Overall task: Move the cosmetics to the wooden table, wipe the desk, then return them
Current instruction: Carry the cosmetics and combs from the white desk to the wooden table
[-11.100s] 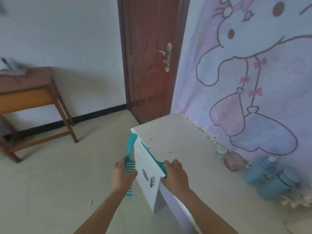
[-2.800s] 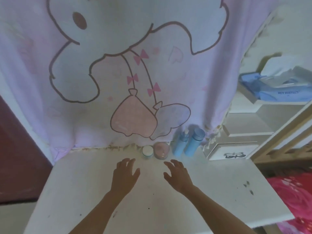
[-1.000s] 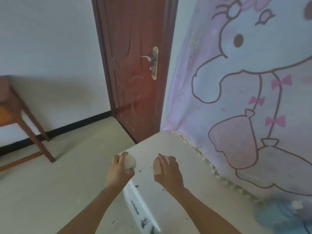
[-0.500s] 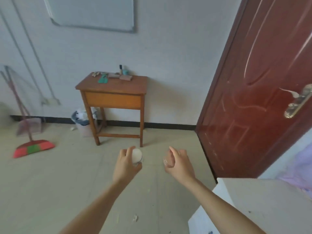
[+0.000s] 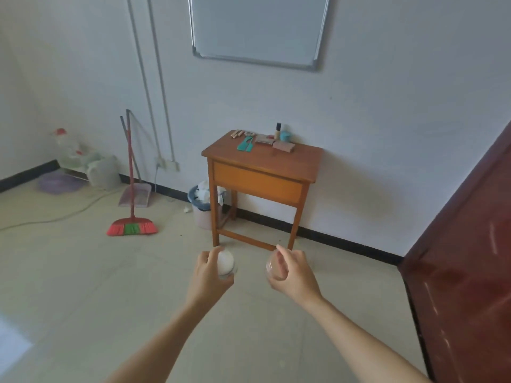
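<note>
Left grip (image 5: 208,273) wraps a white-lidded jar (image 5: 226,262), right grip (image 5: 291,272) a clear jar (image 5: 270,268); both seem rigid, slick, breakable, so best held round the body.

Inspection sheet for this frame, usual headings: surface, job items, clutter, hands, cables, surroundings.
Surface: wooden table against the far wall, front of its top bare.
Job's things: teal combs, flat cases, black-capped bottle and teal jar on the table; white-lidded jar and clear jar carried, well short of the table.
Clutter: broom, dustpan, paper-filled bin beside the table.
Hands: left hand grips the white-lidded jar; right hand grips the clear jar.
Cables: white cable trails across the floor at left.
Surroundings: whiteboard above the table, brown door at right.
</note>
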The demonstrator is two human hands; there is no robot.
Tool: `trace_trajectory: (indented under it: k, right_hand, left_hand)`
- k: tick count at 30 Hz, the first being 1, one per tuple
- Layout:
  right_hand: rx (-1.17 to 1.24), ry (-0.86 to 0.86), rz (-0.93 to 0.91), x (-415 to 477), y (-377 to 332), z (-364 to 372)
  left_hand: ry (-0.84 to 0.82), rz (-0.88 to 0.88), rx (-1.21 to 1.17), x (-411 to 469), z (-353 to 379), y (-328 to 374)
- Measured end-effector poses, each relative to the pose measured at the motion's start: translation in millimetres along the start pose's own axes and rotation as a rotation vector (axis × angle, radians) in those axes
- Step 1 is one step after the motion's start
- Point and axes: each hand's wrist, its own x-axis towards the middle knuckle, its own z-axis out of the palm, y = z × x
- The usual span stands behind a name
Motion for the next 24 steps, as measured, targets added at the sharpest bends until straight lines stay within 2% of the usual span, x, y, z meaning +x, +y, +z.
trace_trajectory:
  k: [4, 6, 8, 17, 19, 24]
  right_hand:
    - [-0.018, -0.033, 0.005, 36.7, 15.3, -12.0]
    - [-0.039, -0.09, -0.034, 105.0, 41.2, -28.1]
    - [-0.082, -0.086, -0.04, 111.7, 39.6, -29.1]
    - [-0.108, -0.239, -0.153, 226.2, 39.6, 9.0]
    - [-0.112, -0.23, -0.17, 263.6, 33.7, 14.1]
    - [-0.073, -0.152, -0.081, 353.5, 19.8, 15.7]
  left_hand:
    - [0.003, -0.016, 0.001, 31.3, 14.3, 4.4]
    - [0.088, -0.075, -0.026, 89.0, 42.4, 7.9]
    - [0.113, -0.105, -0.024, 90.5, 38.2, 8.6]
    - [0.152, -0.195, 0.01, 198.4, 46.5, -35.9]
    - [0.16, -0.178, -0.016, 237.8, 45.7, -43.2]
    - [0.101, -0.131, -0.022, 333.4, 44.7, -50.7]
